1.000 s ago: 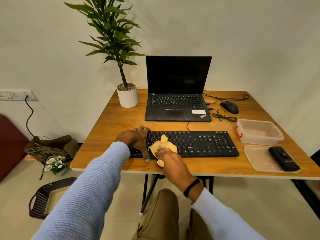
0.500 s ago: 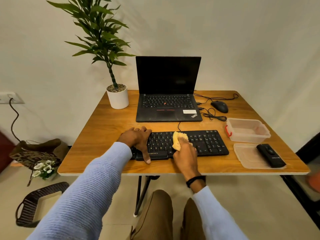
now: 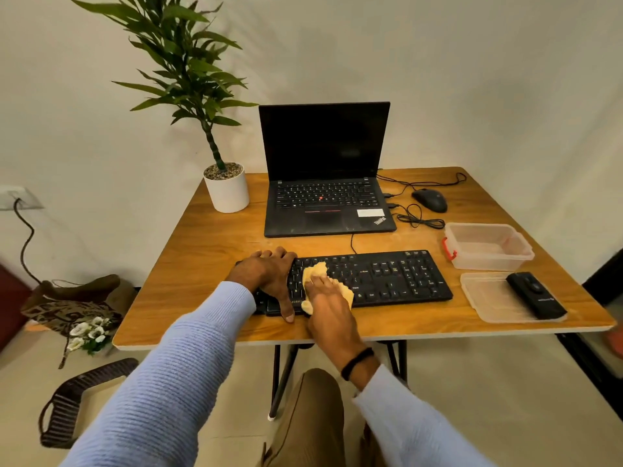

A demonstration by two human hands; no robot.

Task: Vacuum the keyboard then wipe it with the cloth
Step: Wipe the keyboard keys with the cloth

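Pale walls are seen behind a wood-topped desk (image 3: 202, 264), viewed from above by a seated person in light blue sleeves.

A yellow cloth (image 3: 315, 273) is pressed onto the keys by the right hand (image 3: 328, 305), whose fingers are laid out nearly straight on top of it. The cloth is bunched, and parts of it show beyond the fingertips and at both sides of the palm. It lies on the left half of a black keyboard (image 3: 387, 278), which is placed along the near part of the desk. A dark band is worn on the right wrist.

Just left of the right hand, the left end of the keyboard is gripped by the left hand (image 3: 266, 274): the fingers are bent over the far edge and the thumb is stretched down to the near edge.

Beyond both hands an open black laptop (image 3: 323, 170) with a dark screen is placed, and further left of it a potted plant (image 3: 226, 190) in a white pot. Beyond and to the right of the right hand a black mouse (image 3: 429, 199) and its looped cable are seen. Further right, well apart from the hand, a clear plastic container (image 3: 488, 246) with a red clip is set, and nearer than it a clear lid (image 3: 488, 298) on which a black handheld vacuum (image 3: 536, 294) is laid.

On the floor, left of the left arm, white flowers (image 3: 86, 333) and a dark basket (image 3: 67, 402) are found.
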